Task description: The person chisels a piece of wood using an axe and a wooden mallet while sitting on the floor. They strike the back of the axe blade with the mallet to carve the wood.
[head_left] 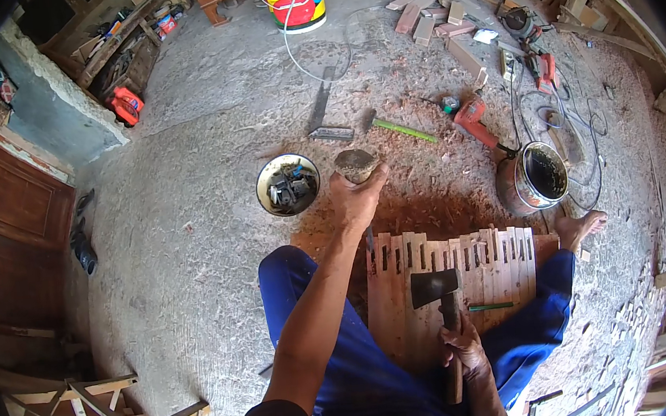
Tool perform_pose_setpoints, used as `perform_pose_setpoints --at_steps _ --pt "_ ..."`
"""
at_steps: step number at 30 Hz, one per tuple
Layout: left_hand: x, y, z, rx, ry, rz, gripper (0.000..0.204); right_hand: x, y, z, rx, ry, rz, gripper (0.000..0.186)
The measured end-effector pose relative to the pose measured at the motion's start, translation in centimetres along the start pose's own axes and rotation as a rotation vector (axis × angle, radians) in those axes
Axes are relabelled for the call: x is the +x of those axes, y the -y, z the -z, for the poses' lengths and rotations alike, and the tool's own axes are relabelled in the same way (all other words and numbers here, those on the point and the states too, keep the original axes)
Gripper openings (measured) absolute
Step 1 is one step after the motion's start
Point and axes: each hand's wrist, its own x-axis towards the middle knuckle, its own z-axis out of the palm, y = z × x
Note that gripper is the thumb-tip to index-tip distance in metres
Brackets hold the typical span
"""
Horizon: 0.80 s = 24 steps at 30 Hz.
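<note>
Left hand: one, closed round one stout tool, round-topped, its crown rough and worn, held upright at the slats' far left corner; contact with the wood cannot be told.
Right hand: one, wrapped round the wooden handle of one hatchet, dark metal head, flared blade, held over the slats.
Slats: pale, sawn wood, long and narrow, laid side by side between the legs, dark rectangular slots near the far ends; over ten, exact count unclear.
Pencil-like stick: one, green, slim, on the slats.
Beyond, on rough grey floor: one round bowl of dark scraps; one green-handled hammer; one metal square; one red drill, beside one stained cylindrical bucket.
</note>
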Motion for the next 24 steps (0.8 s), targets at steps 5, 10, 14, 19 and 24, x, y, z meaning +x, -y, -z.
perform_pose_setpoints --at_steps 5,10,14,19,24 --pt "-0.8 -1.4 -1.3 0.428 -0.002 -0.138 0.017 -0.5 1.5 -3.3 -0.130 -0.152 0.123 0.043" --pt "-1.5 -0.2 -0.9 0.473 -0.046 -0.209 0.020 2.6 8.2 -8.0 -0.865 -0.153 0.682 0.050" --pt "-1.9 0.5 0.0 0.341 -0.019 -0.255 0.017 4.5 17.4 -16.6 -1.406 -0.062 0.750 0.050" --pt "-3.6 0.3 -0.8 -0.017 0.009 -0.125 0.036 8.0 18.7 -17.4 -2.060 0.147 0.749 0.048" --pt "2.3 5.6 0.8 0.145 0.085 0.013 0.014 10.1 22.5 -20.7 -1.915 0.309 0.590 0.028"
